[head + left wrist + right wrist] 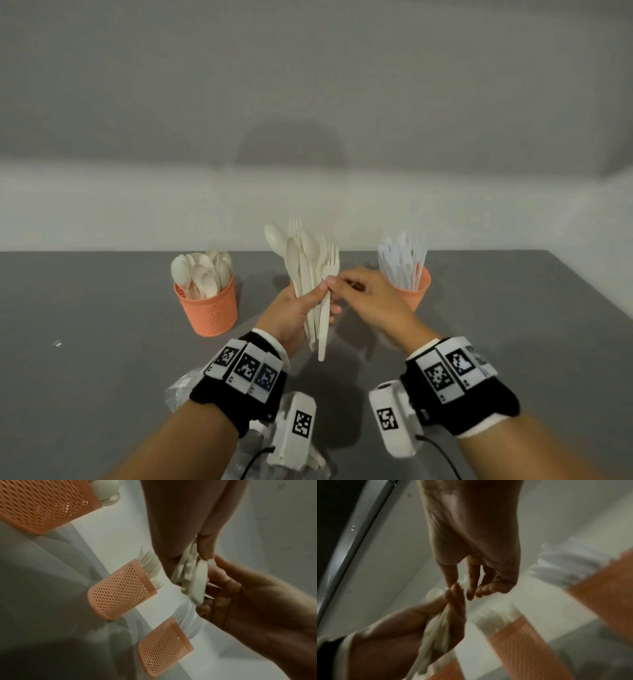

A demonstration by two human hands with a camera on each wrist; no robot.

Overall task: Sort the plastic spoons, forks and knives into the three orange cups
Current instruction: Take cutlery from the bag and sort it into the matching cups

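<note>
My left hand (308,308) holds up a bundle of cream plastic spoons, forks and knives (310,260) above the grey table. The thumb and forefinger of my right hand (334,282) pinch a fork (331,263) on the bundle's right side. An orange mesh cup (210,311) at the left holds spoons. Another orange cup (416,294) at the right holds white knives. The middle cup (120,591), with forks in it, is hidden behind my hands in the head view. The wrist views show the bundle (192,577) in the left hand (231,592) and the right fingertips (453,586) on it.
Crumpled clear plastic wrapping (178,390) lies at the table's near edge under my left wrist. A small scrap (57,343) sits on the grey table (102,308) at the left. A white wall runs behind the cups.
</note>
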